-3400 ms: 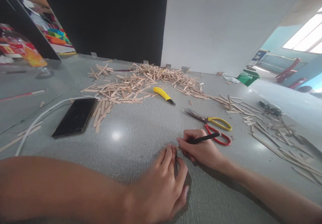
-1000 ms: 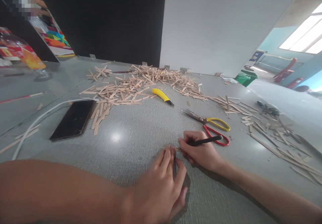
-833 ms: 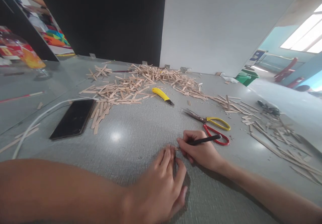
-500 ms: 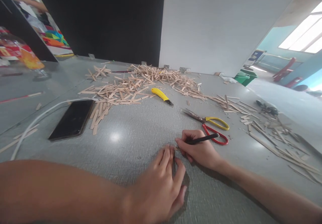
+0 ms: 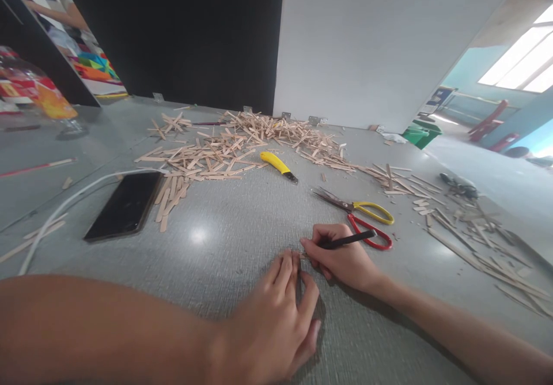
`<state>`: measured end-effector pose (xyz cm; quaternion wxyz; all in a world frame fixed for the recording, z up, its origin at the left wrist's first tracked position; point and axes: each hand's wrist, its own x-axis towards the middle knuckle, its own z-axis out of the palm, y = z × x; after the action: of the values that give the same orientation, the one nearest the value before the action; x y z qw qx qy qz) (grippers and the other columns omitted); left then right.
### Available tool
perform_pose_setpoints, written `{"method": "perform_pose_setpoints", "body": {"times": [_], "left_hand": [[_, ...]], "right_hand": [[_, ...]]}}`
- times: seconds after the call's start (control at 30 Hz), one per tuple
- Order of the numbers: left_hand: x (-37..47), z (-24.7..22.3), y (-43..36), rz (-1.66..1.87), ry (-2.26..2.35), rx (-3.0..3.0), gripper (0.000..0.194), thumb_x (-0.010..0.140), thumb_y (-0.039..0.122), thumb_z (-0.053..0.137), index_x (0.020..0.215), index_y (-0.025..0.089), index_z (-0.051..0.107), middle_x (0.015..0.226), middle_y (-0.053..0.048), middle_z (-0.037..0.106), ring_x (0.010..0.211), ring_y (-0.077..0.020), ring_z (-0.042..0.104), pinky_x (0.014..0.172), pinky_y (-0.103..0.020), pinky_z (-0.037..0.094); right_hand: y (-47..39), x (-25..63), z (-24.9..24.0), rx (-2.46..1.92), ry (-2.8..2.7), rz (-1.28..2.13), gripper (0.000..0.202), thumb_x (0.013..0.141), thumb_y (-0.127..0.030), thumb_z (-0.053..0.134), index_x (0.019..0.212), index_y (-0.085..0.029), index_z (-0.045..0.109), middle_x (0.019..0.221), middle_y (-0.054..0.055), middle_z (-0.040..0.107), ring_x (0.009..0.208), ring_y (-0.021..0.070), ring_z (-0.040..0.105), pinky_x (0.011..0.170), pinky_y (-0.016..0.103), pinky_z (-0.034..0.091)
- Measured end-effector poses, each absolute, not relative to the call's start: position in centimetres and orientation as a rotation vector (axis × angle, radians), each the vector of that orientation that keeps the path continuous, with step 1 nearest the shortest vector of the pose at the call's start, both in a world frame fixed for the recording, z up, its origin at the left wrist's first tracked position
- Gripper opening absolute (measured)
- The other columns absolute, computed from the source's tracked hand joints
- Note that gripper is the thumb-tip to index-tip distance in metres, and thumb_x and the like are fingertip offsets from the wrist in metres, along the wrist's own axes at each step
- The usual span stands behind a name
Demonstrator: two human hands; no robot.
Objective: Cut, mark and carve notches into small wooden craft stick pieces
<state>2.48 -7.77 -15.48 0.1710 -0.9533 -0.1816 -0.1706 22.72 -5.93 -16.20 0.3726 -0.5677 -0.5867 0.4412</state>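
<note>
My right hand [image 5: 341, 258] grips a slim black pen [image 5: 352, 238] in a writing grip, its tip end down by my left fingertips. My left hand [image 5: 276, 316] rests palm down on the grey table [image 5: 224, 223], its fingertips pressing a small wooden stick [image 5: 302, 256] against the surface. Only a short bit of that stick shows between the two hands; the rest is under my fingers. Just beyond my right hand lie scissors [image 5: 352, 206] with one yellow and one red handle, blades apart. Farther off is a yellow-handled cutter [image 5: 276, 163].
A heap of wooden sticks [image 5: 268, 128] spreads across the back. Strips and offcuts [image 5: 479, 246] lie at the right. At the left are a black phone [image 5: 125, 205], a white cable [image 5: 64, 203], a red pencil [image 5: 37, 168] and a bottle [image 5: 52, 97]. Behind rises a black-and-white panel [image 5: 345, 45].
Both hands, the pen and the stick stay almost where they were. At the far upper left, a person's arm in the background has shifted slightly.
</note>
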Motion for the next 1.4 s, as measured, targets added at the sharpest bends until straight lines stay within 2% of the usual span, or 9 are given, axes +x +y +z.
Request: {"method": "perform_pose_setpoints", "body": {"times": [1.1,1.4], "left_hand": [[2.34,-15.69,-7.73,-0.465,-0.522,-2.734,0.049,0.100,0.041,0.044,0.118,0.000,0.065,0.119,-0.030,0.073,0.117,-0.0394,0.070,0.105,-0.044,0.047],[2.34,-15.60,-7.69,-0.483,-0.500,-2.718,0.048,0.100,0.039,0.044,0.117,0.000,0.065,0.118,-0.030,0.073,0.116,-0.0392,0.070,0.104,-0.044,0.046]], "right_hand": [[-5.92,22.77,-16.25,-1.406,-1.521,1.158,0.043,0.094,-0.039,0.067,0.059,-0.023,0.047,0.044,-0.006,0.051,0.033,0.0071,0.042,0.033,0.019,0.027],[-6.03,22.92,-16.14,-1.429,-1.527,1.121,0.043,0.094,-0.037,0.064,0.059,-0.024,0.045,0.044,-0.006,0.052,0.033,0.0081,0.045,0.032,0.019,0.029]]}}
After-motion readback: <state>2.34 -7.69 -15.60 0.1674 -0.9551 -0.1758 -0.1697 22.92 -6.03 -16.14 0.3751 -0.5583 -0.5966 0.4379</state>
